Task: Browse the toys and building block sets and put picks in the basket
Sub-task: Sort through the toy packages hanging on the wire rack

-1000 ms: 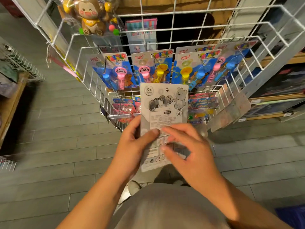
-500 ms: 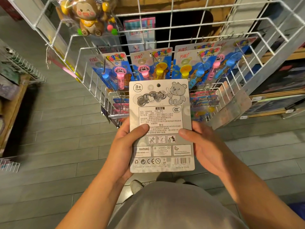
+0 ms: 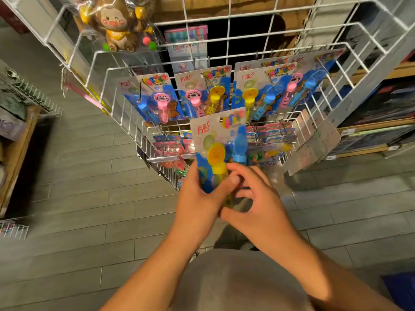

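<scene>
Flipped over since half a second back, the bubble wand card (image 3: 219,140) showed me its printed front where the grey back with the warning text had faced me, and my right hand (image 3: 253,203) had crossed from the card's right edge to its lower front.

From the head camera, and that was the only view: I held the card upright in front of the white wire rack (image 3: 226,50), its top edge overlapping the lower rows of hanging stock. My left hand (image 3: 197,198) gripped the card's lower left part, fingers behind and thumb curled across the front. My right hand had its fingers curled round the bottom of the blister, touching the yellow wand (image 3: 216,158) and sitting just under the blue wand (image 3: 239,144); its thumb lay low, beneath the left thumb. Motion blur softened the card, so the small print was unreadable.

On the rack behind, more cards of the same bubble wands (image 3: 202,95) hung from hooks in a row, pink, yellow and blue. Higher up to the left, a bagged plush monkey (image 3: 114,25) hung. Grey floor tiles (image 3: 78,176) ran below, and my grey shirt (image 3: 235,281) filled the bottom.
</scene>
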